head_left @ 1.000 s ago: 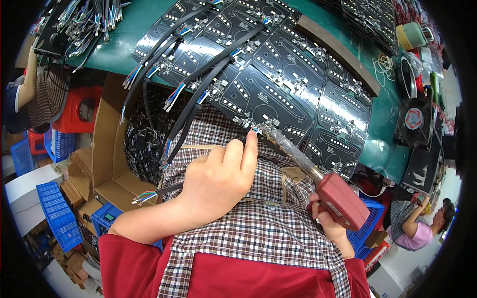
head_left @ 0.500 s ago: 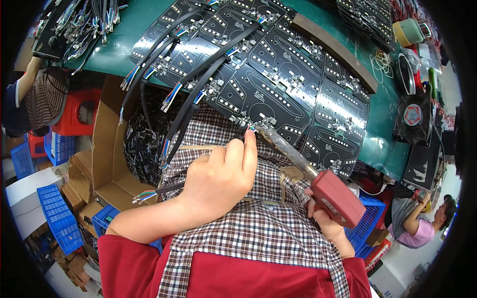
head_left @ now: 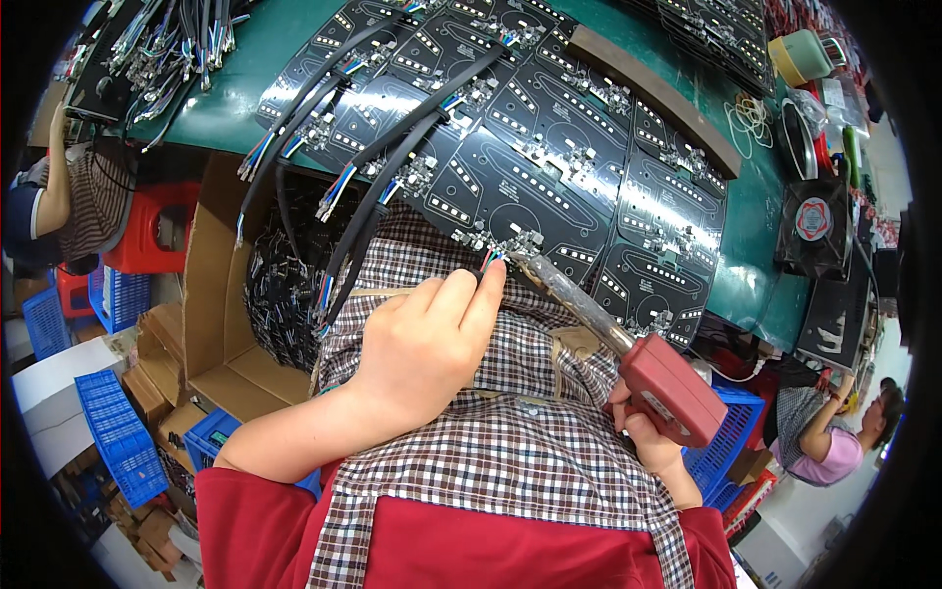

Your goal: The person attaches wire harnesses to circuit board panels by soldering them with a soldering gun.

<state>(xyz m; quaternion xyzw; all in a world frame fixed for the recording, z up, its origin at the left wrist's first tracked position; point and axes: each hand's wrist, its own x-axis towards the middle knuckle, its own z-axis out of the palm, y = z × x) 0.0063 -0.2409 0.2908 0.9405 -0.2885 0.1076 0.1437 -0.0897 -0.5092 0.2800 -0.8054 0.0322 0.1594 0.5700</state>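
Observation:
My left hand (head_left: pixel 422 339) is closed at the near edge of a black circuit board (head_left: pixel 530 201), its fingertips pinching a cable's thin coloured wires (head_left: pixel 489 257) against the board's small metal parts. Most of that cable is hidden by the hand. My right hand (head_left: pixel 648 442) grips a soldering iron (head_left: pixel 672 388) by its red block-like handle. The iron's long metal shaft slants up to the left, its tip close to the wires and my left fingertips; whether they touch I cannot tell. Several black cables (head_left: pixel 397 137) with bare coloured ends lie across the boards to the left.
Panels of boards cover the green table (head_left: pixel 756 294), with a dark bar (head_left: pixel 653 98) lying across them. A small fan (head_left: pixel 814 226) stands at the right. Below left, a cardboard box (head_left: pixel 216 324) holds many black cables. Blue baskets (head_left: pixel 123 437) and a red stool (head_left: pixel 157 231) flank me; other people sit either side.
My left hand has tilted slightly and drawn in at the wires. The loose cable end beside my left wrist has gone from sight. The iron has barely shifted.

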